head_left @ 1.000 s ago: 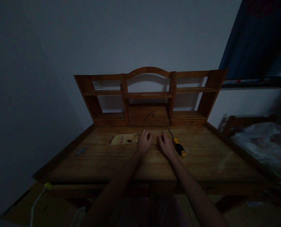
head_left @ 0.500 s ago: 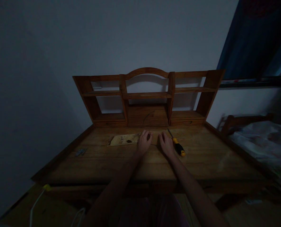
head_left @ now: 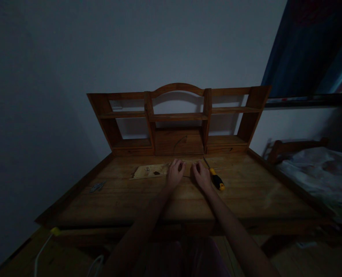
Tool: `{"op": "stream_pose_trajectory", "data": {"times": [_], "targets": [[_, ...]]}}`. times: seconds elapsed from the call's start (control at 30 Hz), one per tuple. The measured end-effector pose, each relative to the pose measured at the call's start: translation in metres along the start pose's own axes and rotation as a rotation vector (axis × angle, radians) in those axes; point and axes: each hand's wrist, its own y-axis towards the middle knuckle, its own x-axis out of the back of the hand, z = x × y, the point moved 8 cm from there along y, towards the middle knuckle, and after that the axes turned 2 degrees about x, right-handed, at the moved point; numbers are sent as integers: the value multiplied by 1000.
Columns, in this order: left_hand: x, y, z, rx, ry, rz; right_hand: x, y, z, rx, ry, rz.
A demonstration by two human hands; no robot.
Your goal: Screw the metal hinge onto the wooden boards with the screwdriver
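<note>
My left hand (head_left: pixel 176 174) rests over the right part of a pale, worn wooden board (head_left: pixel 149 171) with dark patches, its fingers curled together. Close by on the right, my right hand (head_left: pixel 201 177) is curled in the same way, thumb and fingers drawn together. Whatever lies between the fingertips of either hand is too dark and small to make out. A screwdriver (head_left: pixel 217 181) with a yellow and black handle lies just right of my right hand, its shaft pointing away from me.
The hands work on a wooden desk (head_left: pixel 159 204) with a shelf unit (head_left: pixel 178 116) at its back. A small heap of greyish pieces (head_left: pixel 97 186) lies at the left. Right of the desk is a plastic-covered bundle (head_left: pixel 317 169). A white cord (head_left: pixel 41 250) hangs at the lower left.
The view has shifted very slightly. Both hands keep the same place and curled shape; the board and screwdriver have not moved.
</note>
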Motion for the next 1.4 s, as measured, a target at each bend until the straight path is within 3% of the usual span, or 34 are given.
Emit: {"op": "stream_pose_trajectory", "data": {"times": [1.4], "targets": [[0,0,3,15,16,-6,2,0,1,13,4,-31]]}}
